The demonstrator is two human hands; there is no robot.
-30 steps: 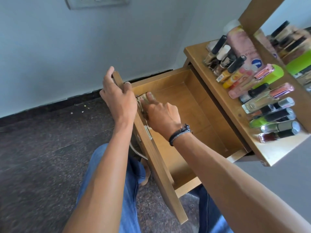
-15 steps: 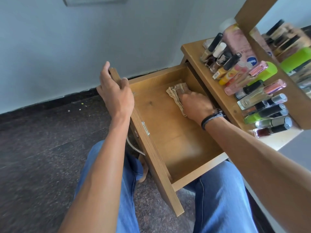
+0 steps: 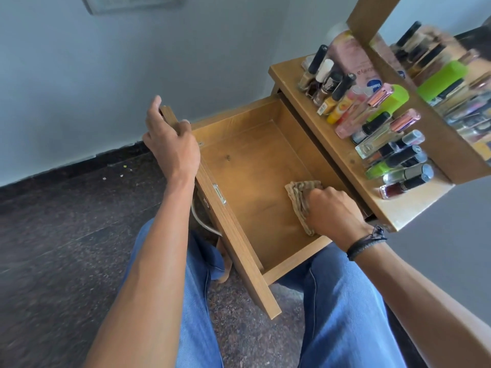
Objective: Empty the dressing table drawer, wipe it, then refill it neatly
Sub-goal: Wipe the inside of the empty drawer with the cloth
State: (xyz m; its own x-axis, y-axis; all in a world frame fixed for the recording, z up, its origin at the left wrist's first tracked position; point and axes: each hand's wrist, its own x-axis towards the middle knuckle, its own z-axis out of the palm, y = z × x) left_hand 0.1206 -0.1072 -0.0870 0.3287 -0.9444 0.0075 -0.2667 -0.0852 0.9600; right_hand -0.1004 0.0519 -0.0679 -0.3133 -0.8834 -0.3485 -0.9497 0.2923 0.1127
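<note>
Down on the floor of the drawer [image 3: 239,166], in the near corner on the table side, lies the cloth [image 3: 299,197]. It is bunched under the right hand [image 3: 334,211], whose fingers curl over it and press it to the wood. A second ago the cloth was against the drawer front [image 3: 233,235] near its far end. Half a second ago it sat in the far corner on the table side, and it has now run down that side towards the person. The wipe looks well under way, taking the edges in turn, though the middle may yet need a pass. Nothing else lies in the drawer. The left hand [image 3: 172,150] keeps its grip on the far end of the drawer front, fingers wrapped over the top edge. Bottles [image 3: 385,144] crowd the table [image 3: 342,155] above, not yet put back.
</note>
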